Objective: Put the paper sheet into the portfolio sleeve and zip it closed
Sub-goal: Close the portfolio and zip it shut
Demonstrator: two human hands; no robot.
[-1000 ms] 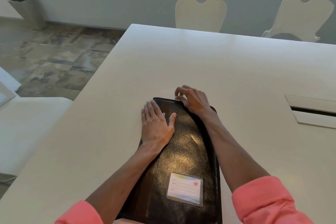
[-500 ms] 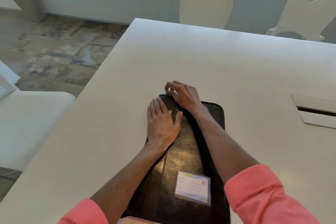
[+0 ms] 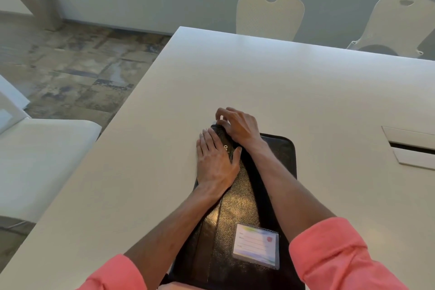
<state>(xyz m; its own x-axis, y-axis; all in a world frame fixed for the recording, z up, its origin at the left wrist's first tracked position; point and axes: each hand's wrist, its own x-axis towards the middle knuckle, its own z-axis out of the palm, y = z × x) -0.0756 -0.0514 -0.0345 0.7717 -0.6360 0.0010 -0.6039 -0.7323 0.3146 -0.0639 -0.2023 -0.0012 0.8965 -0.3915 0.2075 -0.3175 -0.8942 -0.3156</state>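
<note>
Portfolio sleeve (image 3: 244, 214) pressed flat by open L hand (image 3: 215, 160); far-left corner pinched by R hand (image 3: 237, 125) fingertips.

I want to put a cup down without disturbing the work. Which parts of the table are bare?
Bare: the wide stretch beyond both hands toward the chairs, and the strip between the folder and the cable hatch. Crowded: the near edge, where the left hand, right hand and forearms cover the folder.
</note>
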